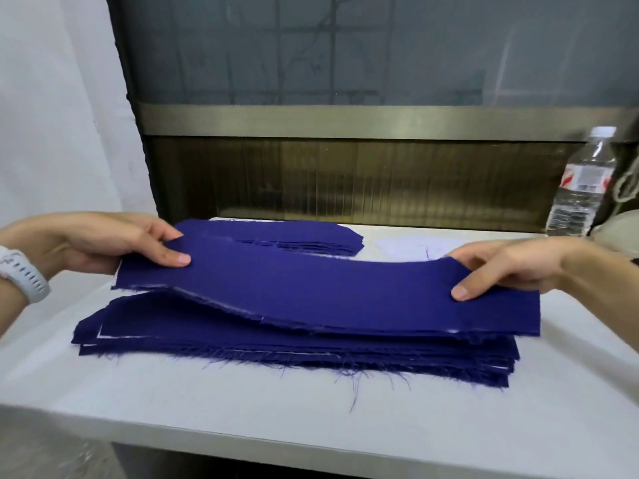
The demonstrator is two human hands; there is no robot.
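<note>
A long piece of dark blue fabric [325, 288] is lifted a little above a thick stack of like pieces [297, 354] with frayed edges on a white table [242, 409]. My left hand [114, 243] pinches its left end, thumb on top. At the right end my right hand [508, 267] pinches it the same way. The piece sags in the middle and touches the stack at the right. A second, thinner stack of blue pieces [304, 240] lies behind.
A clear plastic water bottle [581, 188] stands at the back right of the table, beside a pale object with a cord [619, 223]. A window with a brass-coloured frame [345, 121] rises behind the table. I wear a white watch [20, 274] on my left wrist.
</note>
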